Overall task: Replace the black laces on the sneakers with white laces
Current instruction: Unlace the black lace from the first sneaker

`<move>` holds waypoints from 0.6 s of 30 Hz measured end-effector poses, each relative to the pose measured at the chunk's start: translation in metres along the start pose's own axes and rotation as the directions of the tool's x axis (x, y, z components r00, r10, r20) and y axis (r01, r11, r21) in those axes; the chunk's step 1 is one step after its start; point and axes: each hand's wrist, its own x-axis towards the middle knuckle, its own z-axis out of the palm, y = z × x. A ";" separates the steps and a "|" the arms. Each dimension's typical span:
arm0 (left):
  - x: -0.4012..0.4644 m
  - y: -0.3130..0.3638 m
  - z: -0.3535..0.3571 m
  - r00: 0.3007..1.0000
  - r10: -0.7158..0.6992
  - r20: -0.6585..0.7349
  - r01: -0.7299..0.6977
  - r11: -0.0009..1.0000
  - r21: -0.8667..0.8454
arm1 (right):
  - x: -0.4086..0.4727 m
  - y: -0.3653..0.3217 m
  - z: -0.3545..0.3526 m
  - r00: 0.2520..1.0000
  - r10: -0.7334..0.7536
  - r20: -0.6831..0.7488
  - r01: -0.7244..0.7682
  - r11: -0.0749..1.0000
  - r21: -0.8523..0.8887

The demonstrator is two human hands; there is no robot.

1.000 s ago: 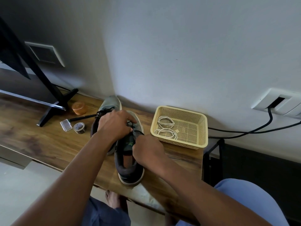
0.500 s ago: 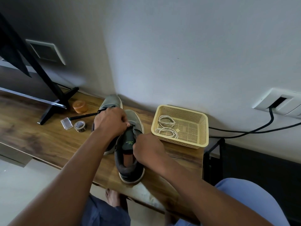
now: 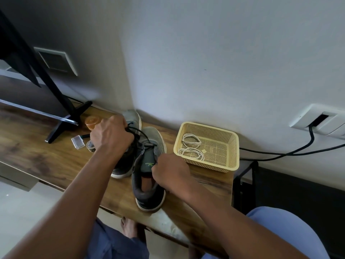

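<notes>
Two grey sneakers stand side by side on the wooden table (image 3: 46,161), toes toward the wall. The near sneaker (image 3: 149,191) is on the right, the far sneaker (image 3: 133,118) on the left. My left hand (image 3: 110,135) grips the black lace (image 3: 141,134) and holds it taut, up and to the left of the near sneaker's eyelets. My right hand (image 3: 169,172) grips the right side of the near sneaker beside its tongue. Two coiled white laces (image 3: 190,146) lie in the yellow basket (image 3: 233,146) to the right.
A black TV stand leg (image 3: 61,126) sits on the table at the left. An orange lid (image 3: 91,122), a small clear packet (image 3: 77,143) and a tape roll (image 3: 90,145) lie behind my left hand. Black cables (image 3: 298,150) run along the wall at right.
My left hand has pulled the black lace up and to the left, away from the near sneaker, and more lace now shows. My right hand stays on the shoe.
</notes>
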 end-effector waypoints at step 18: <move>-0.018 0.018 -0.002 0.841 0.162 0.517 -0.231 0.970 0.072 | 0.030 -0.020 0.002 0.945 -0.252 -0.208 0.234 0.966 -0.106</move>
